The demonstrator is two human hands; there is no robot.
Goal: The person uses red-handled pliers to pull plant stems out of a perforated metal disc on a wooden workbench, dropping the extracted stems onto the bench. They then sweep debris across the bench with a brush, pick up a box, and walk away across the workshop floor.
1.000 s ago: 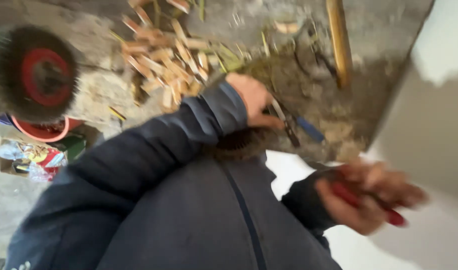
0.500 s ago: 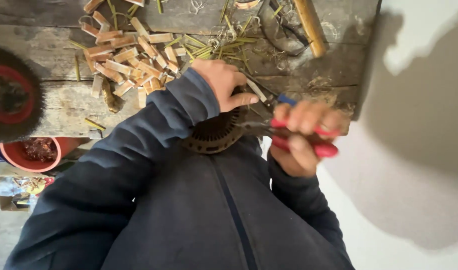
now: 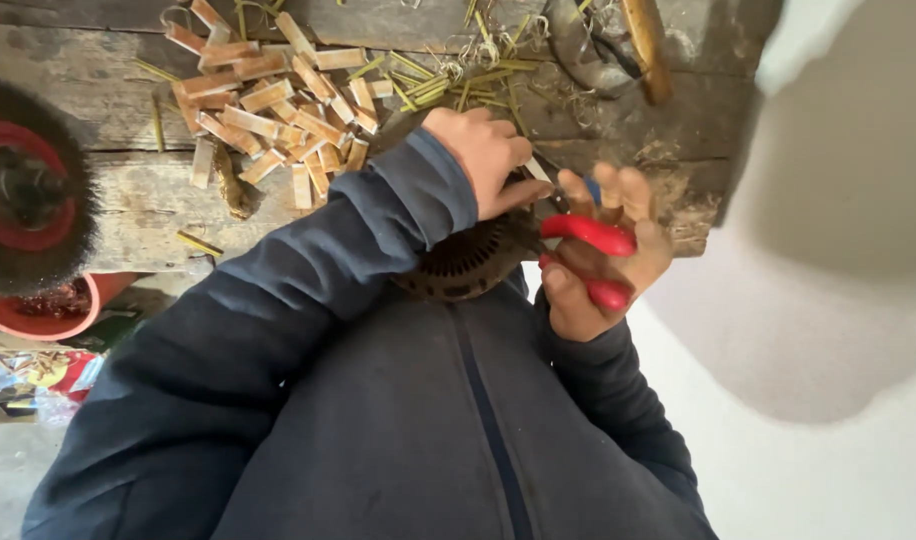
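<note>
Left hand (image 3: pixel 488 160) fingers clamped on the slotted metal stator core (image 3: pixel 463 265), braced against the chest at the table (image 3: pixel 128 190) edge. Right hand (image 3: pixel 603 260) fingers wrapped shut round the red-handled pliers (image 3: pixel 588 235), nose at the core's rim. Core looks heavy, stiff, sharp-edged: best held by the outer rim.
</note>
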